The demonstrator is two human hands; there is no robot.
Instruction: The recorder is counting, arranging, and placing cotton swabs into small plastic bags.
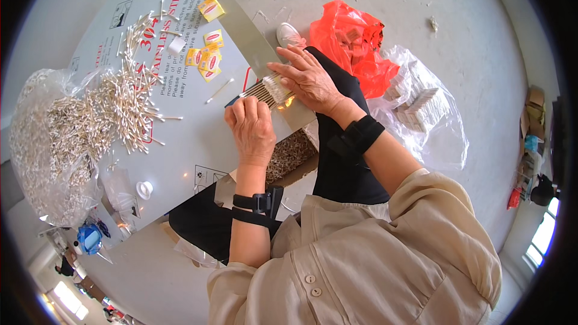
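So there's a neat row of brown-stick, white-tipped cotton swabs (260,92) at the grey, printed-top counter's (177,155) right edge. Left hand's (251,129) fingers are bunched over the left end, right hand's (310,84) kinda spread by the white tips; can't tell if either's pinching. Small yellow packets (209,60) sit near that edge too.

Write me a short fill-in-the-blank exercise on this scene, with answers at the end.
1. The left hand and the right hand are at a row of cotton swabs whose tips are coloured ____.
2. The plastic bag nearest the right hand is coloured ____.
3. In the picture, the loose swab heap lies to the ____ of the small yellow boxes.
4. The straps on both forearms are coloured ____.

Missing words: white; red; left; black.
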